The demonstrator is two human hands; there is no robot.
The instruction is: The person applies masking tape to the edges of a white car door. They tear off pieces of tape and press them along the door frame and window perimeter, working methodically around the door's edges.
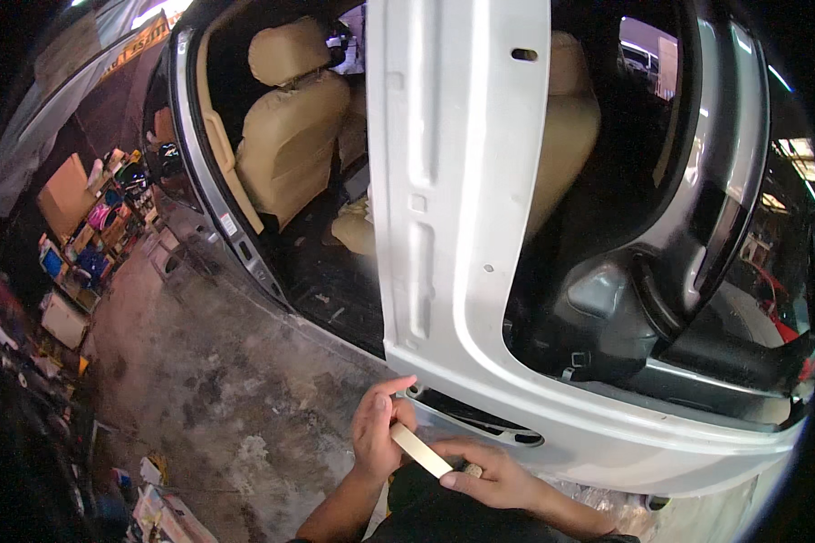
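Note:
A short cream strip of masking tape (421, 451) stretches between my two hands at the lower middle. My left hand (378, 433) is closed on its upper left end, while the index finger points out toward the lower edge of a silver-white vehicle panel (457, 271); whether it touches the metal I cannot tell. My right hand (498, 478) grips the lower right end, its thumb on the tape. Part of what looks like the tape roll (474, 470) shows between the right fingers; the rest is hidden. Just beyond my hands, the panel has a long dark slot (475, 414).
Through the openings beside the panel show tan seats (290, 145) and a dark cabin. A silver body frame (244, 253) rises on the left over a stained concrete floor (217, 380). Boxes and clutter (91, 222) line the far left. A cardboard box (167, 516) stands lower left.

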